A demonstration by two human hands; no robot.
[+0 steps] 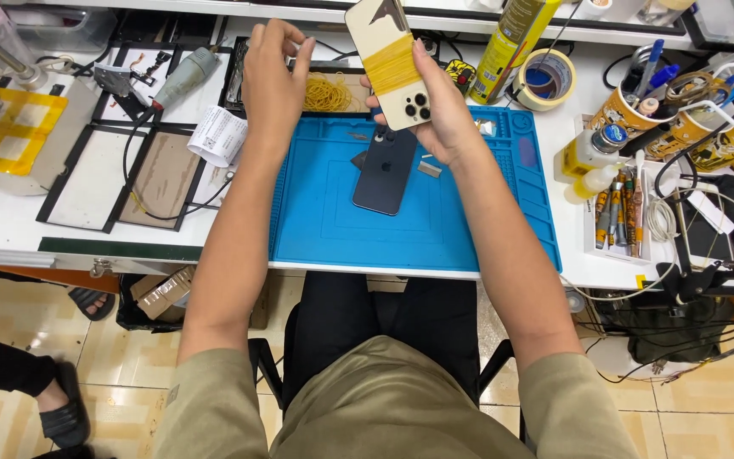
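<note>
My right hand (437, 110) holds up a cream-white phone (390, 61), back side toward me, with many yellow rubber bands wound around its middle. My left hand (272, 72) hovers beside it above the bench, fingers pinched together near the top, apparently on a thin rubber band; whether it grips one I cannot tell for sure. Below, a dark blue phone (386, 171) lies face down on the blue work mat (324, 221). A heap of yellow rubber bands (326, 92) lies just behind the mat.
A rotary tool (182, 78) and black frames lie at left beside a paper slip (217, 136). Spray can (510, 42), tape roll (545, 78), cups with pens, glue bottle (592, 180) and a tool tray stand at right. Another person's feet (61, 408) show at lower left.
</note>
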